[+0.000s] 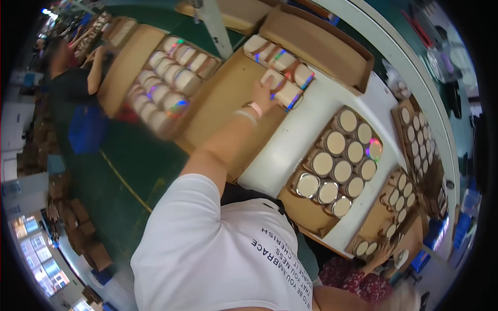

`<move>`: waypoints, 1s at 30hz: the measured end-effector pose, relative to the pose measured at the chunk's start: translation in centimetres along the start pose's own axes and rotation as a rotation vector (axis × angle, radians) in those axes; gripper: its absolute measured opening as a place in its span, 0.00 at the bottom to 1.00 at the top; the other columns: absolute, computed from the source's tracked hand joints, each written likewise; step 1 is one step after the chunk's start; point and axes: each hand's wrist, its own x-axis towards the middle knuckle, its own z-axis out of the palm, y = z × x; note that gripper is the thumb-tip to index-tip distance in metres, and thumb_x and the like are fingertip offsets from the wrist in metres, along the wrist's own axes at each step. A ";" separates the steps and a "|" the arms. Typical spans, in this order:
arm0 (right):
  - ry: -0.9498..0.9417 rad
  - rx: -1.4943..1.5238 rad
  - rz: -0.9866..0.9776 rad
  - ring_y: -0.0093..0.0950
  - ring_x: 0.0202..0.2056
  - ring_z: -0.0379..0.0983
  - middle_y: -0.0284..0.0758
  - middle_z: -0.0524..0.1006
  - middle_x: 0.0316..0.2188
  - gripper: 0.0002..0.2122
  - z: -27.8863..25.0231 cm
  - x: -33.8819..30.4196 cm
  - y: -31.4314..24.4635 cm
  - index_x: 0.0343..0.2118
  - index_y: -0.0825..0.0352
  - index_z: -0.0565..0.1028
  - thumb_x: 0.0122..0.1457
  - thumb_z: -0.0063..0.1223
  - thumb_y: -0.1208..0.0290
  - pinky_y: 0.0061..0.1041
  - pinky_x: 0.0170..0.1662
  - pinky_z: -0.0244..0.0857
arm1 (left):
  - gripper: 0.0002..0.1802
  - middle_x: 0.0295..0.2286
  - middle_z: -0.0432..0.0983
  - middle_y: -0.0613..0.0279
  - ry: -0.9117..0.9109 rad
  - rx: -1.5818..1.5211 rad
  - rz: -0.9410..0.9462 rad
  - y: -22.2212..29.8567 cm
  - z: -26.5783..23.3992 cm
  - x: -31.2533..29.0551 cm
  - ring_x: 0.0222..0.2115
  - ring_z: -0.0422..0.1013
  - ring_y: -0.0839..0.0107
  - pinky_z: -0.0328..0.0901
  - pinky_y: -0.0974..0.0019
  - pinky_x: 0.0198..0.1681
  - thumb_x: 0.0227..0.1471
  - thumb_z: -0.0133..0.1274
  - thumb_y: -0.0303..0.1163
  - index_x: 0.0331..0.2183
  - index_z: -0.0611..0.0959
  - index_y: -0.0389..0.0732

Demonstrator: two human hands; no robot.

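Observation:
My left hand (264, 92), with a pink-banded watch and a pale bracelet at its wrist, is closed around a cream jar (272, 79) that looks like a glass candle jar. This jar is in a block of several jars (284, 61) lying on their sides at the far end of a flat cardboard box (223, 98). Brown dividers run between them, and coloured light glints off the glass. To the right, upright jars with cream tops (342, 171) stand in rows in another shallow carton (296, 210). My right hand is out of the picture.
A cardboard box (319, 44) lies behind the jars on the white table (270, 166). At the left, another carton holds several jars (174, 72). Further right are more jar trays (415, 135) and a co-worker's hand (383, 254). A metal post (215, 28) rises behind.

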 end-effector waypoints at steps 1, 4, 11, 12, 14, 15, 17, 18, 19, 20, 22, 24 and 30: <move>0.024 0.003 -0.027 0.40 0.52 0.60 0.42 0.65 0.50 0.27 -2.9 0.7 0.0 0.52 0.67 0.62 0.48 0.51 0.63 0.38 0.56 0.54 | 0.55 0.51 0.57 0.37 -0.018 -0.026 -0.001 -0.2 -0.2 -0.2 0.50 0.59 0.43 0.56 0.54 0.56 0.26 0.71 0.37 0.57 0.62 0.45; 0.121 0.070 -0.119 0.41 0.52 0.62 0.42 0.67 0.49 0.24 -12.9 0.1 2.6 0.51 0.67 0.62 0.52 0.48 0.61 0.38 0.56 0.54 | 0.47 0.48 0.62 0.40 0.008 -0.116 0.027 -2.8 0.2 0.2 0.45 0.65 0.46 0.62 0.56 0.50 0.27 0.71 0.38 0.53 0.70 0.49; 0.349 0.315 0.074 0.41 0.50 0.66 0.42 0.70 0.48 0.26 -3.6 -0.7 -2.9 0.52 0.68 0.63 0.51 0.53 0.62 0.40 0.53 0.61 | 0.27 0.40 0.71 0.51 0.183 -0.522 -0.203 -0.3 -5.3 -3.3 0.36 0.72 0.61 0.68 0.62 0.40 0.43 0.53 0.26 0.49 0.72 0.40; 0.431 0.412 0.443 0.40 0.48 0.68 0.42 0.69 0.47 0.32 -0.1 -2.2 -1.7 0.52 0.69 0.64 0.43 0.62 0.65 0.41 0.50 0.66 | 0.26 0.42 0.71 0.52 0.245 -0.859 -0.287 0.7 -6.2 -4.6 0.37 0.72 0.62 0.68 0.62 0.40 0.44 0.53 0.27 0.49 0.72 0.38; 0.408 0.916 0.967 0.40 0.52 0.66 0.37 0.69 0.51 0.27 5.7 -7.5 1.5 0.52 0.65 0.66 0.47 0.57 0.69 0.40 0.51 0.67 | 0.25 0.47 0.68 0.50 0.270 -1.098 -0.400 3.4 -10.2 -7.3 0.42 0.70 0.61 0.67 0.57 0.43 0.48 0.49 0.33 0.50 0.70 0.37; 0.365 1.028 1.266 0.39 0.51 0.66 0.37 0.69 0.50 0.29 8.3 -10.8 3.0 0.52 0.63 0.66 0.43 0.58 0.70 0.42 0.49 0.67 | 0.26 0.49 0.67 0.49 0.130 -1.400 -0.541 6.2 -12.1 -8.5 0.45 0.68 0.58 0.65 0.55 0.47 0.50 0.46 0.37 0.51 0.68 0.38; -0.105 1.027 1.498 0.35 0.47 0.69 0.35 0.71 0.46 0.29 14.4 -14.8 2.3 0.50 0.63 0.66 0.38 0.52 0.77 0.35 0.46 0.69 | 0.28 0.51 0.65 0.47 0.014 -1.693 -0.678 9.0 -14.8 -11.3 0.49 0.66 0.56 0.64 0.52 0.50 0.52 0.42 0.41 0.53 0.67 0.39; -0.237 0.947 1.636 0.37 0.46 0.69 0.35 0.71 0.46 0.31 16.0 -17.7 3.7 0.51 0.62 0.65 0.36 0.51 0.76 0.36 0.41 0.71 | 0.29 0.52 0.64 0.47 -0.118 -1.830 -0.724 9.9 -15.6 -12.3 0.51 0.64 0.54 0.61 0.50 0.53 0.53 0.39 0.43 0.53 0.66 0.38; -0.621 0.864 1.646 0.36 0.42 0.70 0.37 0.70 0.45 0.33 17.7 -19.2 5.7 0.52 0.63 0.64 0.35 0.51 0.77 0.33 0.39 0.71 | 0.30 0.53 0.62 0.46 -0.264 -1.960 -0.769 10.5 -16.0 -13.4 0.53 0.62 0.52 0.58 0.48 0.55 0.53 0.35 0.46 0.54 0.65 0.38; -0.726 0.752 1.529 0.36 0.42 0.70 0.40 0.69 0.45 0.33 20.1 -19.4 5.0 0.52 0.64 0.64 0.34 0.51 0.77 0.35 0.40 0.70 | 0.30 0.53 0.62 0.46 -0.235 -1.953 -0.762 10.5 -16.4 -14.4 0.53 0.62 0.52 0.58 0.48 0.55 0.53 0.35 0.46 0.54 0.65 0.38; -0.833 0.651 1.400 0.36 0.42 0.69 0.42 0.69 0.44 0.33 24.6 -19.1 2.2 0.52 0.65 0.64 0.34 0.51 0.77 0.36 0.40 0.69 | 0.31 0.53 0.61 0.45 -0.500 -2.308 -0.553 10.9 -16.8 -16.5 0.54 0.60 0.51 0.57 0.48 0.57 0.53 0.33 0.45 0.54 0.64 0.36; -1.117 -0.176 0.519 0.40 0.47 0.64 0.44 0.66 0.46 0.37 27.2 -18.5 0.2 0.53 0.61 0.64 0.32 0.60 0.74 0.41 0.48 0.62 | 0.31 0.53 0.62 0.46 -0.374 -2.287 -0.618 13.6 -17.7 -18.2 0.53 0.62 0.52 0.59 0.49 0.56 0.53 0.36 0.45 0.54 0.63 0.35; -1.147 -0.326 -0.345 0.44 0.52 0.58 0.43 0.62 0.49 0.40 29.3 -20.4 -3.3 0.53 0.57 0.64 0.28 0.66 0.68 0.45 0.53 0.52 | 0.31 0.53 0.61 0.49 -0.202 -2.114 -0.713 15.5 -17.1 -22.2 0.54 0.60 0.54 0.56 0.50 0.57 0.51 0.46 0.42 0.54 0.63 0.37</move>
